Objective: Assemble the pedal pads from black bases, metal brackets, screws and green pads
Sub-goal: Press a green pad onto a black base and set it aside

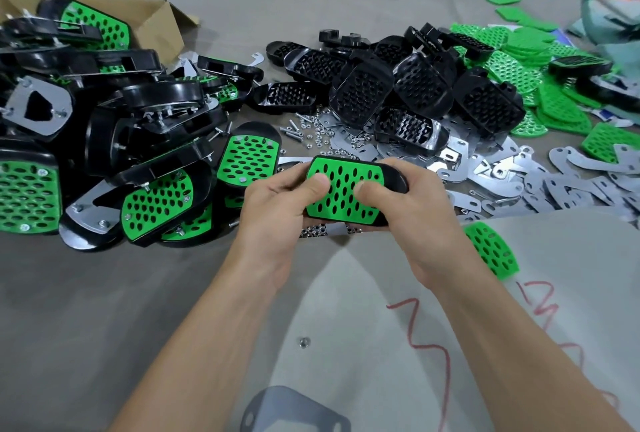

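Left hand [277, 210] and right hand [415, 213] grip a black base [398, 178] over the bench [138, 293], fingers [293, 174] curled round it, thumbs pressing the green pad [343, 196]; uneven pressure could leave it unseated.

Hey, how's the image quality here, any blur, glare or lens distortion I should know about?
Head view: the held pedal pad at centre is sharp; the wide lens stretches things near the edges; the teal object top right is smeared, and the loose green pad looks soft; even light, faint shadows, small glints on the metal brackets and glossy black bases.
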The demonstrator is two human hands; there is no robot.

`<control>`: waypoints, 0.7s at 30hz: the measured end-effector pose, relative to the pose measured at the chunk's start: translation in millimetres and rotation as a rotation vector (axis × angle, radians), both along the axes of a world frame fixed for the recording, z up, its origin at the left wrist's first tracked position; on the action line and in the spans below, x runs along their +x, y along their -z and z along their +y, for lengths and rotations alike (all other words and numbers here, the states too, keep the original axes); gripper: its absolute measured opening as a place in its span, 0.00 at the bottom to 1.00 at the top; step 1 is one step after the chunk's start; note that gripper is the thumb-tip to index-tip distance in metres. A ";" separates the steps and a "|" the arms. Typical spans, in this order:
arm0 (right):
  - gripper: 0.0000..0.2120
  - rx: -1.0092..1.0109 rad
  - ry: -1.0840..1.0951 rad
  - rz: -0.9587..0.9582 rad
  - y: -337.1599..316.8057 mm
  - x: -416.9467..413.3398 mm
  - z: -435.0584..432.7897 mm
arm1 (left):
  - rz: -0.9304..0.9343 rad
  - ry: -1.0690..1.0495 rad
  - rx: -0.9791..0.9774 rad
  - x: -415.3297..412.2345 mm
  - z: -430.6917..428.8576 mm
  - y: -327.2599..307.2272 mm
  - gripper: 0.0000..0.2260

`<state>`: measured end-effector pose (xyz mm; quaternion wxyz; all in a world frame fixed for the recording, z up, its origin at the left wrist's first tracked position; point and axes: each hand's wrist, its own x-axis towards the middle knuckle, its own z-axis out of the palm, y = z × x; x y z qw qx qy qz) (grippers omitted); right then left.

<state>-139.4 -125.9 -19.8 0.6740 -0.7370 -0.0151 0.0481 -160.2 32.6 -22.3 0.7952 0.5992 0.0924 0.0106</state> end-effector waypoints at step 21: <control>0.12 -0.192 -0.067 -0.157 -16.7 3.8 -4.2 | -0.126 0.139 0.089 -2.5 5.8 -6.0 0.13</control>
